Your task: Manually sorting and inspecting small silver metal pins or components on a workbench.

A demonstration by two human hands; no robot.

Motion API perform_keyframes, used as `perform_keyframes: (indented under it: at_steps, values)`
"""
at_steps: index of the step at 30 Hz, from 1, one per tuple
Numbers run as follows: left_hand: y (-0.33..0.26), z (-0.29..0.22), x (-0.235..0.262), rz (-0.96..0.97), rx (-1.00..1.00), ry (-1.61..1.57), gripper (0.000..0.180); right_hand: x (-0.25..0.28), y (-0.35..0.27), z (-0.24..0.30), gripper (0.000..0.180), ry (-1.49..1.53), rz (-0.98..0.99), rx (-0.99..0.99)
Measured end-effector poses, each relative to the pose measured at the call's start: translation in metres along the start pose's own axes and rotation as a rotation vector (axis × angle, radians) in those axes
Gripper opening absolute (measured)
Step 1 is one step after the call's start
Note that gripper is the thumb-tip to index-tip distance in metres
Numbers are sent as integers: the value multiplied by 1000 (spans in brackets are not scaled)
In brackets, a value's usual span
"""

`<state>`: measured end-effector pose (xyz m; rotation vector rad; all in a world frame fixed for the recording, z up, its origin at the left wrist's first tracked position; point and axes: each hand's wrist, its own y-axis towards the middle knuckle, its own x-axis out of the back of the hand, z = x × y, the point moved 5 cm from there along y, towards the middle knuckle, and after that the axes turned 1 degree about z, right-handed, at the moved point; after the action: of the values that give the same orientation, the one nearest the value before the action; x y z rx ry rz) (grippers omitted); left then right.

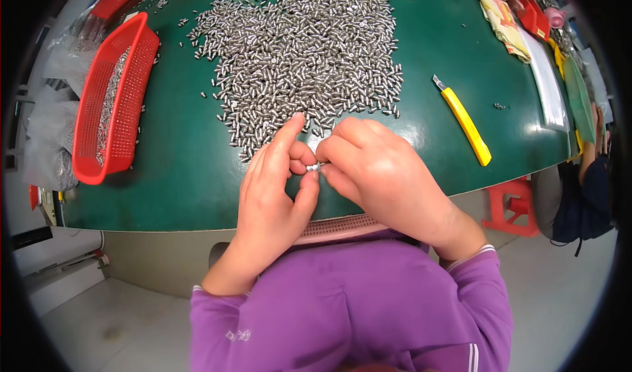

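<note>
Near the table's front edge, my left hand (268,191) pinches a small silvery metal part (312,167) between thumb and fingertips. Its index finger points up toward the pile. My right hand (375,164) meets it from the right, its thumb and index finger closed at the other end of the same part. Whether this is one piece or two joined pieces, I cannot make out. Just beyond both hands spreads a large pile of small shiny metal pins (309,62).
On the green table (184,194), a red perforated basket (135,102) holding small metal parts stands at left. A yellow utility knife (469,130), blade exposed, lies at right. A pink basket (342,227) is under the front edge; a red stool (510,204) and another person (586,194) are at right.
</note>
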<state>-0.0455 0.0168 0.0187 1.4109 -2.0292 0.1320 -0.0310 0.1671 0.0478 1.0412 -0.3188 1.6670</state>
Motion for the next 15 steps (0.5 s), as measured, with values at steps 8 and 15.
perform_keyframes:
  at_steps: [8, 15]
  values:
    - [0, -1, 1, 17, -8, -5, 74, -2, 0, -2, 17, -29, -46, -1]
    - [0, -2, 1, 16, -15, 6, 74, 0, -2, -8, 18, 41, -97, -38]
